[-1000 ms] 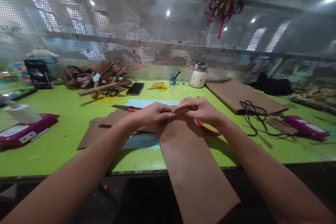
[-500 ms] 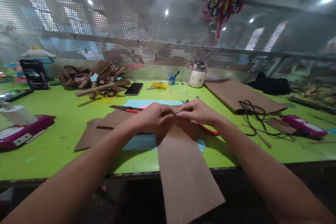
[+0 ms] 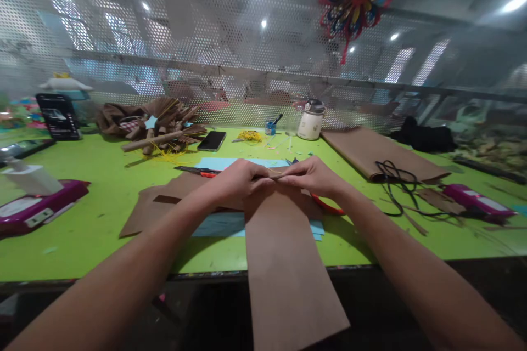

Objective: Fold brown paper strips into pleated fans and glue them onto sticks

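A long strip of brown kraft paper (image 3: pixel 288 263) runs from my fingers toward me and hangs over the table's front edge. My left hand (image 3: pixel 245 178) pinches its far end on one side, and my right hand (image 3: pixel 307 175) pinches the same end close by, the fingertips almost meeting. That end looks folded or rolled, though the fingers cover much of it. Under the strip lie more brown paper pieces (image 3: pixel 144 208) and light blue sheets (image 3: pixel 224 225). A red-handled craft knife (image 3: pixel 201 171) lies beyond my left wrist. By my right wrist shows a red-orange handle (image 3: pixel 329 205), partly covered.
Rolled brown paper sticks (image 3: pixel 160 131) are heaped at the back left, near a phone (image 3: pixel 212 141). A white bottle (image 3: pixel 310 120) stands at the back. Folded brown paper (image 3: pixel 382 153), a black cord (image 3: pixel 399 186) and purple power strips (image 3: pixel 477 200) lie toward the sides.
Both hands keep their pinch on the far end of the paper. The strip's near end has swung slightly left and lower, and the whole view has shifted a little.
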Demonstrator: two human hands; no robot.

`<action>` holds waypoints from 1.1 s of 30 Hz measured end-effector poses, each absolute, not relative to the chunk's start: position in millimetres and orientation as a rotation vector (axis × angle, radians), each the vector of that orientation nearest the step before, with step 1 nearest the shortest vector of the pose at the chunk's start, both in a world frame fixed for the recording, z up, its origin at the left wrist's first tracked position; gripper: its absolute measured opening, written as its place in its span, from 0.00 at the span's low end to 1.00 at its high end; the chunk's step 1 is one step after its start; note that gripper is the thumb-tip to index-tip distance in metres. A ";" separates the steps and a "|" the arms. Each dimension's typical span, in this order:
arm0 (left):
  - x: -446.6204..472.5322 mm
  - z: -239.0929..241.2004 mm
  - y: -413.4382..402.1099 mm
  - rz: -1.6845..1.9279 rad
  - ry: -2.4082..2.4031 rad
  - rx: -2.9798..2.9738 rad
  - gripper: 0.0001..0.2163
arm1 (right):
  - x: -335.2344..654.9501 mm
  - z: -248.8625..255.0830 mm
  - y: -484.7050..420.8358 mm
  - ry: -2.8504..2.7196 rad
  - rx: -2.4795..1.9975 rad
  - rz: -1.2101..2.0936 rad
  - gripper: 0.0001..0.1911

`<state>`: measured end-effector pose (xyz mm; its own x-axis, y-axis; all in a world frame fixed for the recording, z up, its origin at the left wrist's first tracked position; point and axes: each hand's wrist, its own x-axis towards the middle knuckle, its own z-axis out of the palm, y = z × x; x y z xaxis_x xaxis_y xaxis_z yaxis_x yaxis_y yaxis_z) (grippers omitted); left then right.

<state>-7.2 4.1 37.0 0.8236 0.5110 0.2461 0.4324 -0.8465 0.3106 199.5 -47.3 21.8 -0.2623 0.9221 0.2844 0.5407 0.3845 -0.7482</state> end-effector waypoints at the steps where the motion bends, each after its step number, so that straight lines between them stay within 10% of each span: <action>1: -7.0 37.5 4.1 0.489 0.733 2.775 0.12 | 199.4 22.6 -48.0 -1.952 -1.257 0.654 0.15; 33: -8.4 35.8 8.3 0.443 0.703 2.859 0.14 | 196.9 23.0 -47.7 -2.212 -1.171 0.541 0.15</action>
